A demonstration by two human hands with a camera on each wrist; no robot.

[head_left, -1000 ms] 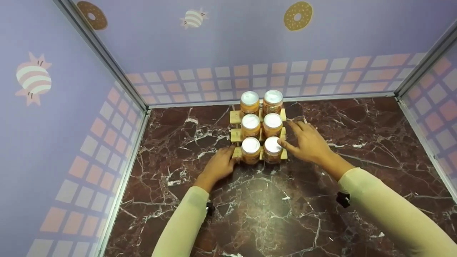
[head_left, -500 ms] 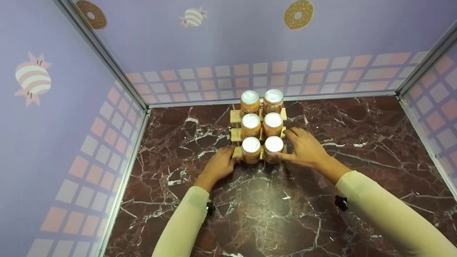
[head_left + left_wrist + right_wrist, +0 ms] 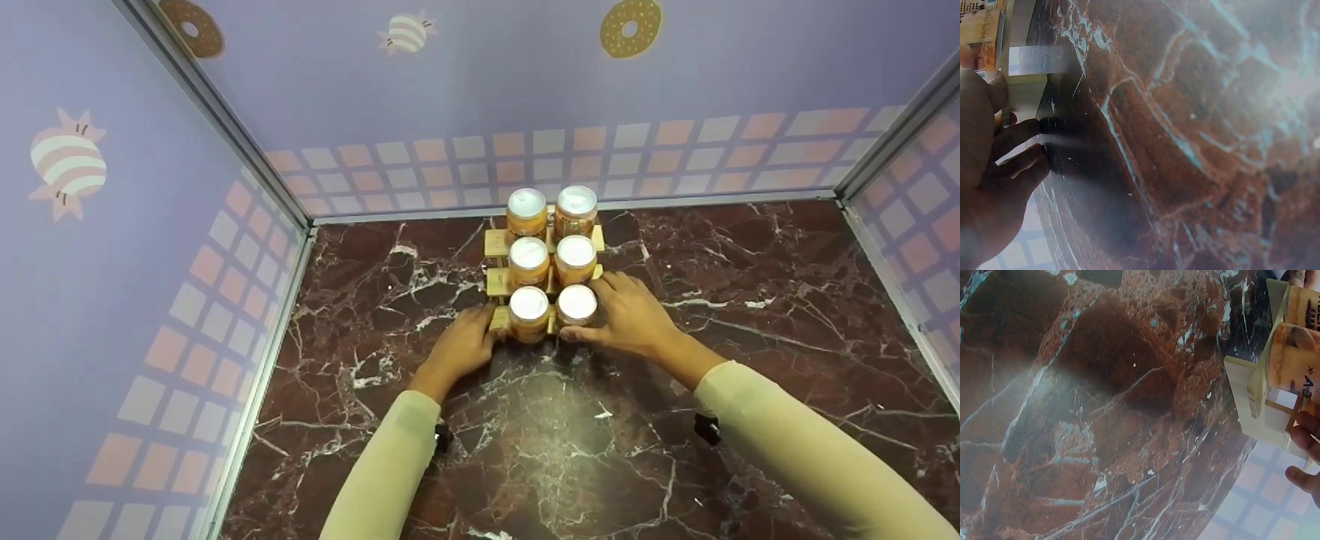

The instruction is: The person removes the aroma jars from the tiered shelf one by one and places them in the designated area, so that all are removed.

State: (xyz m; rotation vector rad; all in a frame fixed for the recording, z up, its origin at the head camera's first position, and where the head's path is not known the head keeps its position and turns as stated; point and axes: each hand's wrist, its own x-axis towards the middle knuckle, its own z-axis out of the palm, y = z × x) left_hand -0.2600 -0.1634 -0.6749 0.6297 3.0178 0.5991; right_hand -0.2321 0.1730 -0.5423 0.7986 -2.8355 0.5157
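A stepped wooden rack [image 3: 497, 282] bears several orange cans with pale lids, two to each of its three levels. At the rack's lowest left corner, my left hand [image 3: 461, 343] grips the wood, thumb at the front and fingers at its side. My right hand [image 3: 634, 315] holds the front right can [image 3: 577, 302], its thumb across the front and its fingers at the right side. Beside it stands the front left can [image 3: 529, 304]. Dark lettering shows on an orange can [image 3: 1292, 360] in the right wrist view. Part of the right hand lies outside that view.
The rack stands on a dark red marbled tabletop [image 3: 555, 450], close to the back wall [image 3: 480, 97]. Purple panels with printed sweets and checks enclose the left side [image 3: 135, 262], back and right side [image 3: 926, 202].
My right hand has moved left and in toward the front right can; its thumb went from the lid's edge down to the can's front. The left hand has stayed at the rack's corner.
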